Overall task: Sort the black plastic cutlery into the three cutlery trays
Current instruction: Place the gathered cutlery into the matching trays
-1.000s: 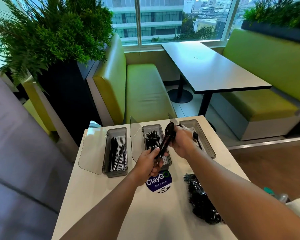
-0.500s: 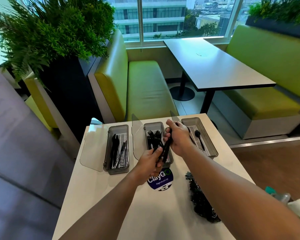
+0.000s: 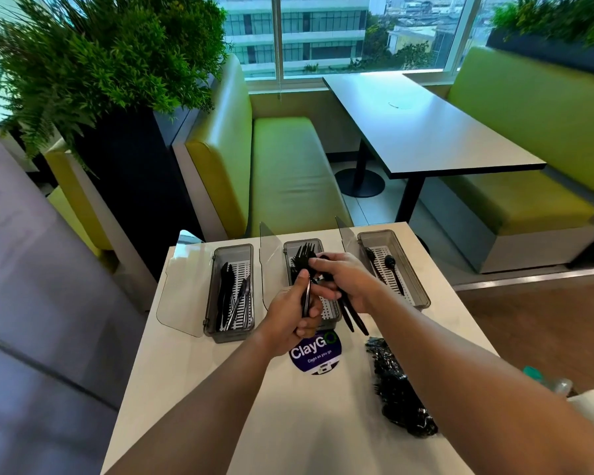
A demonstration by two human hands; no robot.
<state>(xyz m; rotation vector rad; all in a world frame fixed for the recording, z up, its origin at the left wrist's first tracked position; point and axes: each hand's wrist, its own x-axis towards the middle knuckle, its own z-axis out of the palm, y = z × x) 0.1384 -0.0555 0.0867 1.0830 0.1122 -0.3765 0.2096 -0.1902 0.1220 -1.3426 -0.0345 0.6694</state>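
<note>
Smoked-grey plastic forms three long cutlery trays in a row at mid-frame on a white square table (image 3: 199, 389). The left tray (image 3: 228, 335) holds black plastic knives (image 3: 225, 289). Over the middle tray (image 3: 302, 242), which holds forks, the left hand (image 3: 288, 320) curls round a thin black handle (image 3: 306, 298) held upright. Close against it, the right hand (image 3: 348, 282) grips a bunch of black handles (image 3: 354, 320) jutting lower right. The right tray (image 3: 415, 281) holds black spoons (image 3: 390, 265). A loose heap of black plastic cutlery (image 3: 398, 395) lies lower right.
</note>
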